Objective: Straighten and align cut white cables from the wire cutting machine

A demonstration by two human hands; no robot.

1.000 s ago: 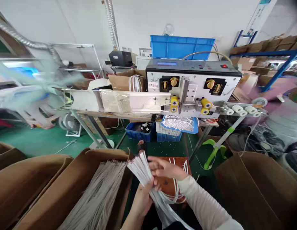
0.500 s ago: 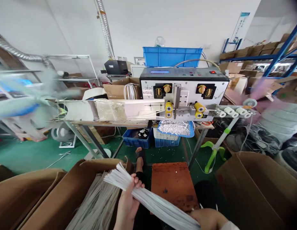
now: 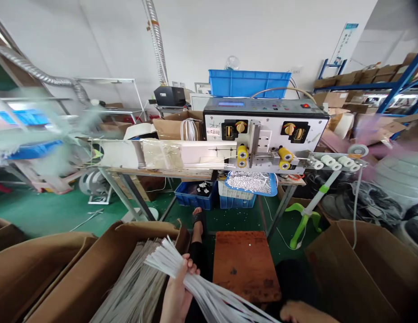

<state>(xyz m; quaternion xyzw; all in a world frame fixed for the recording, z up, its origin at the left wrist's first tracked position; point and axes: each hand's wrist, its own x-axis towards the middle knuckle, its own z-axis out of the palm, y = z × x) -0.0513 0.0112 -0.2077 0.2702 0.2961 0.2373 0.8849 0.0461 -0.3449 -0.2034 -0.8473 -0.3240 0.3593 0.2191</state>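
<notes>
My left hand (image 3: 180,285) is wrapped round a bundle of white wires (image 3: 209,289) near its upper end. The cut ends (image 3: 163,258) stick out past my fingers, and the lower part fans out loosely towards the bottom edge. My right hand (image 3: 303,312) is low in the picture, just right of the fanned wires. It is smeared and partly cut off, so its fingers are unclear. More wires (image 3: 133,282) lie lengthwise in the cardboard box (image 3: 84,264) at my left. The wire-cutting machine (image 3: 266,130) with yellow rollers stands on the bench ahead.
A brown wooden stool (image 3: 244,264) stands before me, close to my foot (image 3: 197,215). Under the machine hangs a blue tray (image 3: 274,186) of white scraps. To the right are a green-footed roller stand (image 3: 305,220) and a cardboard box (image 3: 360,269). A blurred fan-like shape (image 3: 60,121) is at left.
My right hand has come off the lower part of the bundle and moved slightly right and down. The wires there have spread apart. My left hand keeps its grip; the view has shifted slightly.
</notes>
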